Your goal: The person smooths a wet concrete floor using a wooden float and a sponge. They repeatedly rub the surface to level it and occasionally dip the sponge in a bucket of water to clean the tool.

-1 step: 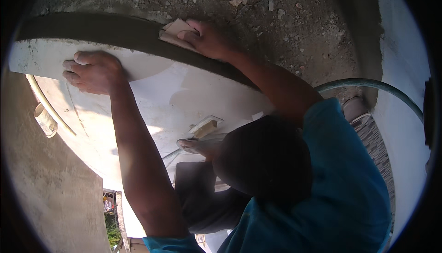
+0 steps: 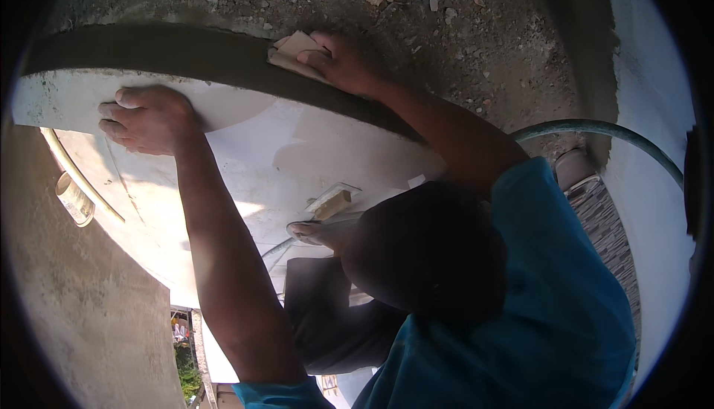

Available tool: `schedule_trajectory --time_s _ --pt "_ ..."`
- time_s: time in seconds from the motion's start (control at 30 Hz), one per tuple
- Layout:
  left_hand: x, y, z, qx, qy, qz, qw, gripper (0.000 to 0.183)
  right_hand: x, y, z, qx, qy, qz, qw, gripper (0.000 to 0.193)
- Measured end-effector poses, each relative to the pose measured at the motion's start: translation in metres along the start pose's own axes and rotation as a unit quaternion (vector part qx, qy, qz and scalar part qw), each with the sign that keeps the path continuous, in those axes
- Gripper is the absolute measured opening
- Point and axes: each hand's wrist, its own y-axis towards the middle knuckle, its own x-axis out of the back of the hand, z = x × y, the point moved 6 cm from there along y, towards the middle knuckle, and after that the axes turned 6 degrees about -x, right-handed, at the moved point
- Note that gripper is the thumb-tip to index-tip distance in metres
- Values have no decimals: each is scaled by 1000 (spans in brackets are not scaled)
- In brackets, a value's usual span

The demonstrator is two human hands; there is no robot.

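My right hand (image 2: 338, 63) grips a folded piece of tan sandpaper (image 2: 297, 53) and presses it on the dark grey face of a low plastered wall (image 2: 171, 46), just along its edge. Farther left, my left hand (image 2: 149, 119) lies on the wall's pale, smooth side (image 2: 238, 104), holding nothing, its dusty fingers slightly bent and apart. The underside of the sandpaper is hidden against the wall. Below, beside a bare foot (image 2: 309, 233), rests a plastering float (image 2: 333, 202) with a block-like handle.
Rough soil with stones (image 2: 461, 44) lies beyond the wall. A green hose (image 2: 617, 134) arches at the right, near a grey bucket (image 2: 574, 168) and a white wall (image 2: 651, 89). On the left are a pale hose (image 2: 78, 175) and a whitish container (image 2: 74, 199). A dark rounded shape blocks the lower middle.
My right hand has slid a little to the right along the wall with the sandpaper. My left hand stays in nearly the same place. The view has shifted slightly.
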Motion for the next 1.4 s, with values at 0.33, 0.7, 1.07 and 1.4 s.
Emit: schedule_trajectory --time_s 0.33,0.7,1.07,1.4 --pt "1 6 2 -5 10 -36 999 66 9 -49 6 -33 67 57 996 50" --pt "2 15 24 146 41 -38 988 63 1 -46 0 36 134 52 989 45" --pt "7 22 38 261 90 -32 961 58 -7 -5 34 97 86 47 991 47" --pt "1 24 13 131 69 -15 989 67 -41 93 123 97 71 -7 993 55"
